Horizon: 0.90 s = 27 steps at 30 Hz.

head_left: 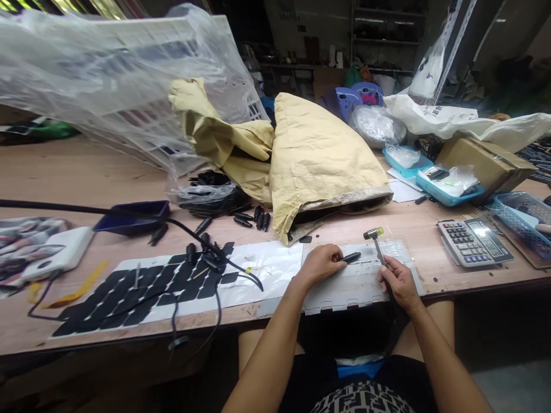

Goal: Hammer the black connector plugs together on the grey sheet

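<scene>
My left hand [322, 265] is closed on one end of a small black cylindrical part [352, 257], whose tapered tip points right. That part lies low over a greyish flat sheet [331, 289] at the table's front edge. In my right hand [400, 282] is a small hammer [379, 245], gripped by its handle. Its head, metal on one side and yellowish on the other, is raised just right of the black part and apart from it. Several similar black parts [210, 261] lie to the left, beside a sheet of black stickers [172, 281].
A large yellowish sack [322, 155] lies open behind my hands. On the right are a calculator [474, 242], blue trays [447, 189] and a cardboard box [486, 163]. Black cables [189, 232] cross the left side near a dark blue tray [131, 218] and a white device [60, 249].
</scene>
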Tool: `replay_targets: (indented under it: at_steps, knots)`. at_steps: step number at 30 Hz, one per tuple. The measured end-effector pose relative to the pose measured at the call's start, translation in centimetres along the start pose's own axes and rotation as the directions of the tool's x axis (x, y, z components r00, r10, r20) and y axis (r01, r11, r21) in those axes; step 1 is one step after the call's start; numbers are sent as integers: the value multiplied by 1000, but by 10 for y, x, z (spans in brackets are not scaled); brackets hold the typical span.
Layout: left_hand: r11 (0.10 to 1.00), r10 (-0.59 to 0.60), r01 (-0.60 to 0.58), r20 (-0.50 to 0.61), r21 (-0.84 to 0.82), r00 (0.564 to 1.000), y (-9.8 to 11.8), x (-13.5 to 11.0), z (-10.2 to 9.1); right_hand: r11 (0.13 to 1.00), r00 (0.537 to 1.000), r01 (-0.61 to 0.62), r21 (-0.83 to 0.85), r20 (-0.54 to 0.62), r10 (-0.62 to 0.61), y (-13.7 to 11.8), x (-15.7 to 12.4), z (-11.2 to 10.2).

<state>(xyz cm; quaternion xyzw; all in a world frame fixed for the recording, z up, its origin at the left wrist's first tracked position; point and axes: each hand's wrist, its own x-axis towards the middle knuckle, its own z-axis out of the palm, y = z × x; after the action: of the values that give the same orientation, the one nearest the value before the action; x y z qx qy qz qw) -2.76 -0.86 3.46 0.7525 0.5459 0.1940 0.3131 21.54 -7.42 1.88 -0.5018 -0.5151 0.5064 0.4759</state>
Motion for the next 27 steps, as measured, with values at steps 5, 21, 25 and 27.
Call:
replay_targets:
  at_steps: [5,21,25,27]
  knots:
    - [991,103,-92,-118,96,988,2,9,20,1000,1000,16,-7,18,-16,1,-1,0]
    - [996,44,-55,-163,-65,986,-9,25,35,976,999,-4,-216,46,14,-13,-11,-5]
    - [996,33,-47,-170,-78,985,-8,24,35,952,996,33,-305,85,-7,-17,-15,-8]
    - [996,38,-52,-169,-78,985,-7,24,34,937,994,32,-347,109,7,-18,-15,-8]
